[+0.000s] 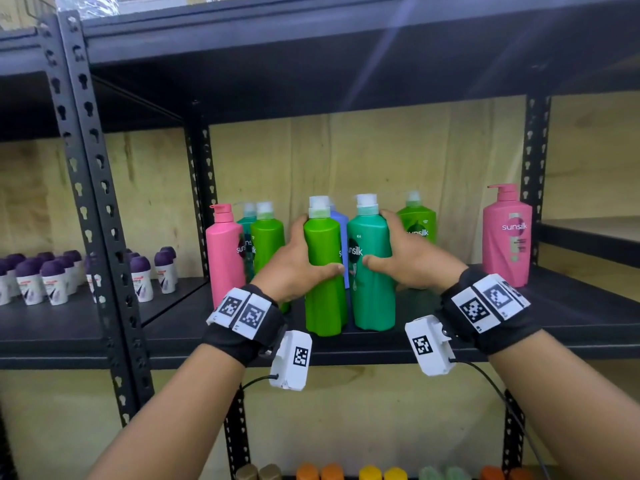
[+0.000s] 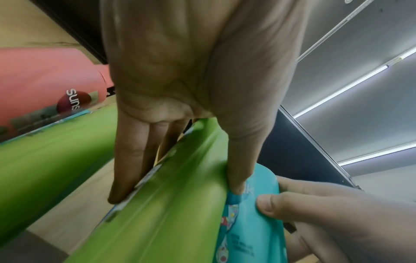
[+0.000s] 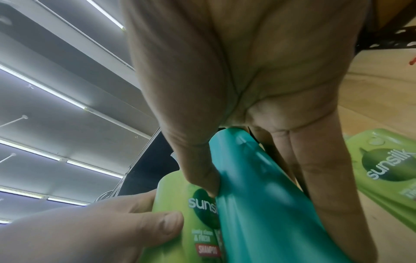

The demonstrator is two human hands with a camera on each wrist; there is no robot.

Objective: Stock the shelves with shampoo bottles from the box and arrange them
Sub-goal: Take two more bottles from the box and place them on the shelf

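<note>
On the dark metal shelf, two Sunsilk shampoo bottles stand upright side by side near the front edge, touching. The left hand wraps the bright green bottle, thumb across its front and fingers round its left side; the right hand wraps the teal bottle the same way from the right.

Only the head view shows the neighbours: a blue bottle just behind the pair, a pink bottle and more green ones at left, a light green bottle behind the right hand, another pink bottle well apart at right, and purple-capped deodorant roll-ons on the next bay.

The left wrist view adds the fingers lying along a label edge on the green bottle's far side. The right wrist view alone shows the word "SHAMPOO" on the green bottle's front and ceiling strip lights.
</note>
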